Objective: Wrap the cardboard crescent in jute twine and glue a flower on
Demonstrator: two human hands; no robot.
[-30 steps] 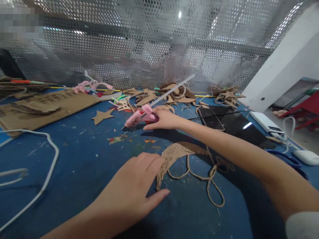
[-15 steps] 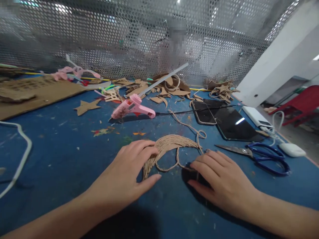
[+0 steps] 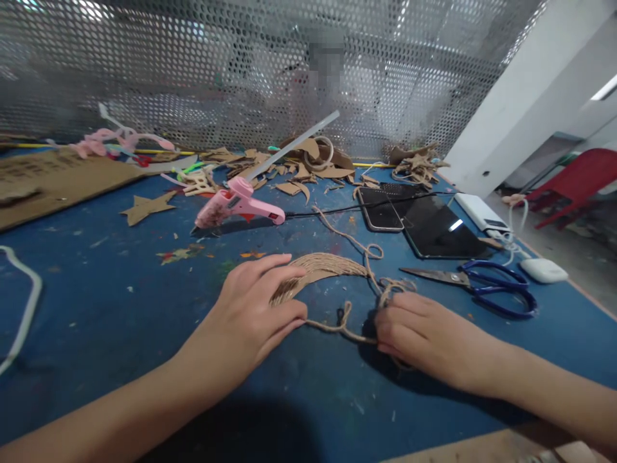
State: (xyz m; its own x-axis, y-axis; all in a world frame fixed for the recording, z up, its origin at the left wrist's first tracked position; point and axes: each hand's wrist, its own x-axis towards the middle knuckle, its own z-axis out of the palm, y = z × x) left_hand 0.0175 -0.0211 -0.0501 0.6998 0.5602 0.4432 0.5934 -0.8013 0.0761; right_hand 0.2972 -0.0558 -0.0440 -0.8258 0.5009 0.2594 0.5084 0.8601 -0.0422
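A cardboard crescent [image 3: 332, 262] wound with jute twine lies on the blue table, its left end partly hidden by my left hand [image 3: 255, 305]. The thumb and index finger of that hand pinch a strand of the twine [image 3: 322, 326], while the other fingers reach over the crescent. To the right, my right hand [image 3: 419, 334] is closed on the twine, low over the table. Loops of it show around the fingers, and the rest is hidden beneath the palm. Between both hands the strand runs with a short kink sticking up.
Beyond the crescent lies a pink glue gun [image 3: 236, 206] with a glue stick. Blue-handled scissors [image 3: 501, 289], a phone [image 3: 380, 209], a tablet [image 3: 443, 225] and a power bank [image 3: 479, 212] are at right. Behind are cardboard scraps [image 3: 294, 173] and a cardboard star [image 3: 147, 207].
My left thumb and index finger have closed on the strand. My right hand has closed around the twine, and the loop between the hands is drawn straighter. The view has shifted slightly.
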